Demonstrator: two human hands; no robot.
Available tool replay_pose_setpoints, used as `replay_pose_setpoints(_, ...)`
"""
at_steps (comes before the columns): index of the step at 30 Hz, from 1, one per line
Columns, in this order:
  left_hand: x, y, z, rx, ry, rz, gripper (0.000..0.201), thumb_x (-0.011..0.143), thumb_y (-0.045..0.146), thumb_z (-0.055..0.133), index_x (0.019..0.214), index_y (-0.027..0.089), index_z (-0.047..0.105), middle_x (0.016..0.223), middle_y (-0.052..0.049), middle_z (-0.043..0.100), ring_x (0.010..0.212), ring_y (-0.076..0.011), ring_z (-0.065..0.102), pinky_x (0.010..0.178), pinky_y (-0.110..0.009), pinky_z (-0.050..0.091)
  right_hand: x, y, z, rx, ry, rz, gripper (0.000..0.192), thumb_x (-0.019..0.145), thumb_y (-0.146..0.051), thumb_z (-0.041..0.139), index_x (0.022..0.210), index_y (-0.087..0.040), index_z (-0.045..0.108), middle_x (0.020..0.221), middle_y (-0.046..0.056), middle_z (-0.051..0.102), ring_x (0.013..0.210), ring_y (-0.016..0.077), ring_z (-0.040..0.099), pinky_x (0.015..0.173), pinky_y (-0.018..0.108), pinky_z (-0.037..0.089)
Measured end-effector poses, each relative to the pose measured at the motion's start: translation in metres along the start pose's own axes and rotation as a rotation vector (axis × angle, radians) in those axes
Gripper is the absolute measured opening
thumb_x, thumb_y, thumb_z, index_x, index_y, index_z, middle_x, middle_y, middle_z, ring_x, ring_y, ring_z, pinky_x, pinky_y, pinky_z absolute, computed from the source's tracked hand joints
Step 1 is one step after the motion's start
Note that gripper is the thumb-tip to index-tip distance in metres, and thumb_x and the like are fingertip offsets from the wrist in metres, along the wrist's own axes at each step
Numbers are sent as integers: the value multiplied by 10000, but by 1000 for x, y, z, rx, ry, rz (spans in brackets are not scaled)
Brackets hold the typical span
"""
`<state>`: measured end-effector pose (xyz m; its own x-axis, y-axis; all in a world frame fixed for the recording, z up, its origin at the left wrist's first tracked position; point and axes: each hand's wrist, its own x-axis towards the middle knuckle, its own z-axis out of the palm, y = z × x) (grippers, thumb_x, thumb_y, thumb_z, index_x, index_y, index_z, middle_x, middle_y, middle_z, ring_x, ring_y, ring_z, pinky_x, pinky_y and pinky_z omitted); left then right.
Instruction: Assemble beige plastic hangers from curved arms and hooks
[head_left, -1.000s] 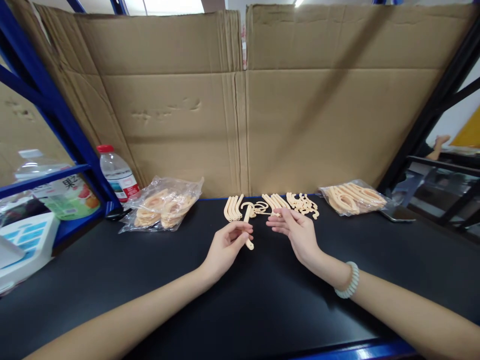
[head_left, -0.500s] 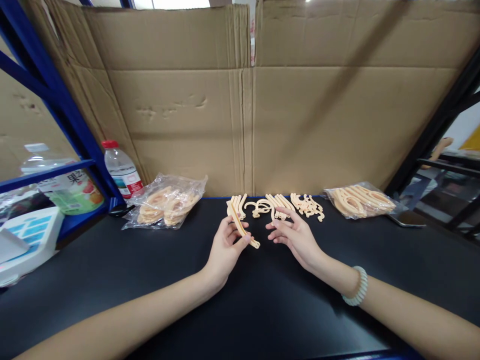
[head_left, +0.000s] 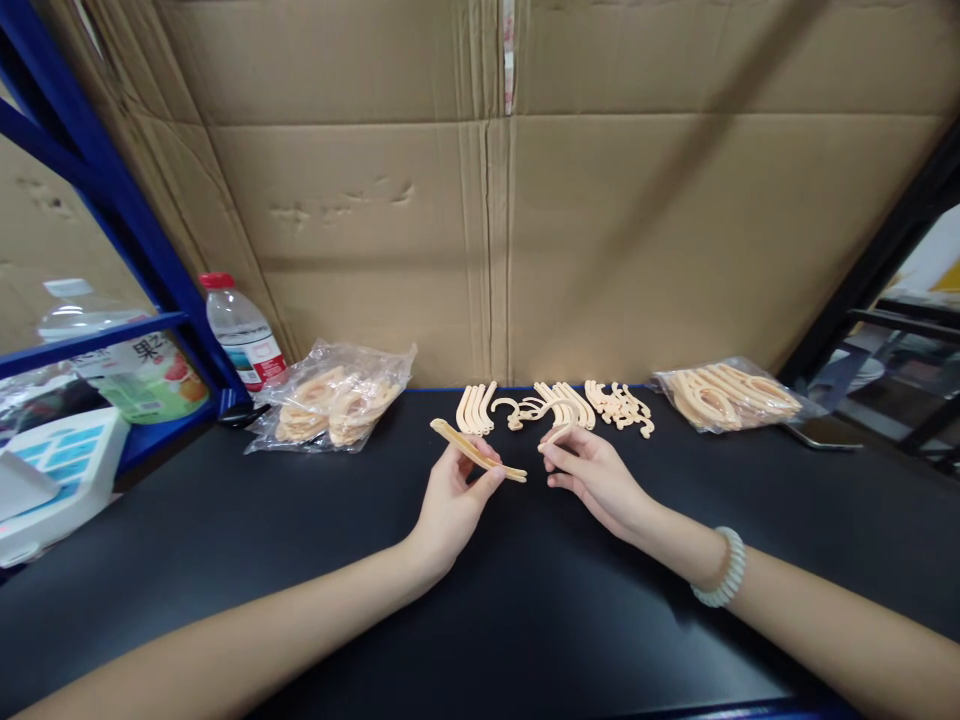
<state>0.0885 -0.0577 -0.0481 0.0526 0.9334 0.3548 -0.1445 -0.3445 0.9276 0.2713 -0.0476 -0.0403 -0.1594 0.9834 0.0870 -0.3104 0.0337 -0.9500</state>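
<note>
In my left hand (head_left: pixel 448 505) is a long, slightly curved beige hanger arm (head_left: pixel 459 441), tilted, its slotted end pointing right. The left fingers and thumb are closed round its middle. A beige hanger hook (head_left: pixel 571 409) is pinched between the thumb and fingers of my right hand (head_left: pixel 601 487), its bend upward. A small space separates the hook from the arm's end. Behind the hands lie a row of hanger arms (head_left: pixel 475 406), a second row of arms (head_left: pixel 583 410) partly covered by the right hand's hook, and a pile of small hooks (head_left: pixel 622 404).
A clear bag of beige parts (head_left: pixel 341 400) sits at left, another bag (head_left: pixel 731 395) at right with a flat dark object (head_left: pixel 821 440) beside it. A red-capped bottle (head_left: pixel 244 335) stands by the blue frame (head_left: pixel 112 180). Cardboard (head_left: pixel 360 220) closes off the back.
My right hand, its fingers apart before, now holds a hook. My left hand has turned the hanger arm flatter, so its slotted end points more to the right.
</note>
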Motion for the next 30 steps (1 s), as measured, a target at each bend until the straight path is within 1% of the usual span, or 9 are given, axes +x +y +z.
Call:
replay_pose_setpoints(3, 0, 0, 1, -8, -13, -4, 195, 733, 165, 697, 805, 183, 517, 800, 29, 523, 785, -123, 526, 758, -254, 461, 0, 0, 1, -15, -31, 8, 287, 640, -368, 817, 724, -188, 610, 756, -27, 550, 629, 85, 503, 573, 227, 484)
replay_pose_setpoints(6, 0, -1, 0, 2, -12, -8, 202, 731, 171, 698, 804, 183, 510, 795, 28, 526, 778, -124, 531, 751, -254, 461, 0, 1, 1, -60, -92, 20, 295, 645, -372, 816, 744, -181, 614, 730, -21, 569, 637, 95, 528, 577, 231, 491)
replay_pose_setpoints(9, 0, -1, 0, 21, 3, -5, 208, 730, 169, 700, 816, 186, 511, 796, 26, 532, 777, -127, 541, 752, -258, 463, 0, 2, 0, -115, -161, 22, 290, 654, -369, 811, 769, -173, 631, 750, 1, 607, 667, 117, 575, 568, 233, 501)
replay_pose_setpoints(11, -1, 0, 0, 34, 11, 2, 206, 734, 173, 700, 816, 188, 512, 801, 22, 538, 776, -131, 550, 748, -264, 468, -1, 2, 0, -127, -182, 15, 274, 667, -368, 802, 780, -173, 648, 770, 13, 624, 697, 131, 595, 569, 233, 508)
replay_pose_setpoints(15, -2, 3, 1, 13, 10, -8, 208, 738, 180, 694, 783, 192, 491, 807, 19, 540, 793, -141, 571, 757, -276, 478, 0, 3, -1, -122, -167, 34, 242, 687, -367, 789, 784, -175, 677, 777, 21, 621, 748, 146, 596, 610, 248, 534)
replay_pose_setpoints(19, -3, 4, 1, -6, 9, -33, 209, 735, 168, 685, 756, 193, 479, 803, 19, 540, 826, -146, 576, 776, -274, 473, 1, 4, -1, -120, -171, 54, 250, 715, -395, 766, 806, -176, 686, 806, 26, 628, 775, 148, 599, 640, 261, 544)
replay_pose_setpoints(22, -2, 4, 1, 30, 10, -38, 201, 729, 164, 686, 737, 188, 487, 797, 13, 546, 805, -143, 564, 771, -274, 462, 1, 4, -1, -139, -175, 57, 255, 722, -401, 760, 813, -177, 681, 850, 33, 643, 795, 152, 615, 622, 247, 537)
replay_pose_setpoints(26, -3, 6, 1, 45, -19, -52, 200, 737, 191, 689, 725, 184, 489, 776, 13, 539, 771, -146, 564, 750, -282, 456, 1, 3, 0, -163, -217, 64, 273, 742, -422, 739, 819, -171, 664, 878, 48, 665, 813, 164, 640, 604, 239, 528)
replay_pose_setpoints(30, -3, 5, 1, 46, -45, -57, 203, 744, 217, 689, 697, 182, 494, 773, 2, 551, 800, -162, 569, 740, -280, 454, 2, 3, 0, -177, -227, 86, 298, 731, -439, 744, 817, -170, 648, 878, 52, 674, 813, 182, 665, 585, 244, 531)
